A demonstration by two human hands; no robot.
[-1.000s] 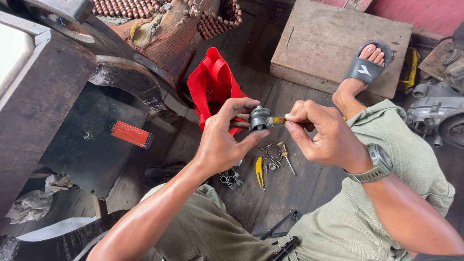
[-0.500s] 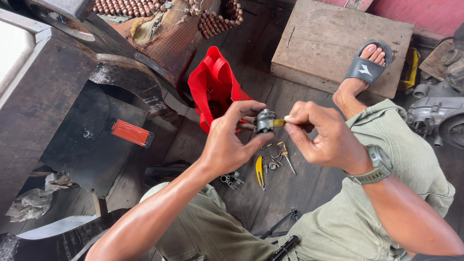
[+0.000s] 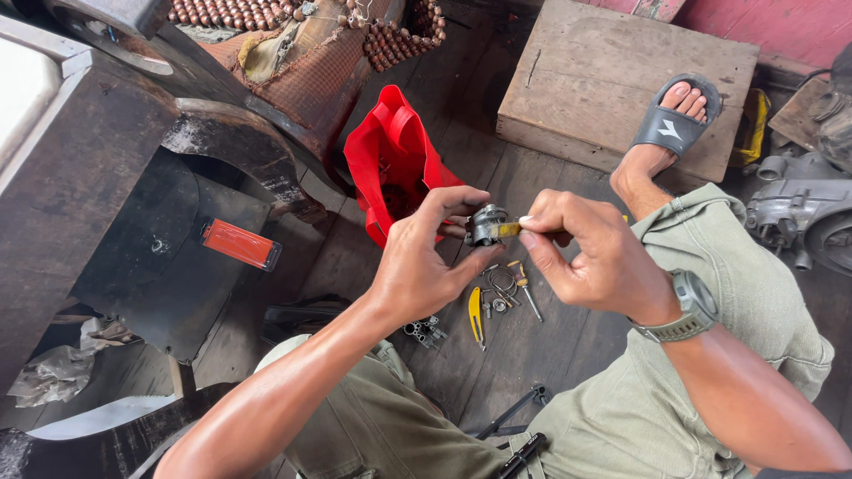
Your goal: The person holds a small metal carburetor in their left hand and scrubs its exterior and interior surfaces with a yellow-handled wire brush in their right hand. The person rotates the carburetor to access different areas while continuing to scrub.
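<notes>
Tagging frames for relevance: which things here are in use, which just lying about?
In use: left hand holding small metal part; right hand pressing yellow-handled tool into it.
Lying about: red bag, yellow-handled pliers, floor screwdriver, wooden box.

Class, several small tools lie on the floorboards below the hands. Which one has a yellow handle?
The yellow-handled tool, leftmost of the cluster, beside the wire rings; the small screwdriver to its right has a brownish handle.

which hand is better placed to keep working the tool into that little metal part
Right, probably: the right hand already pinches the yellow-handled tool against the small metal part, while the left hand only steadies the part.
</notes>
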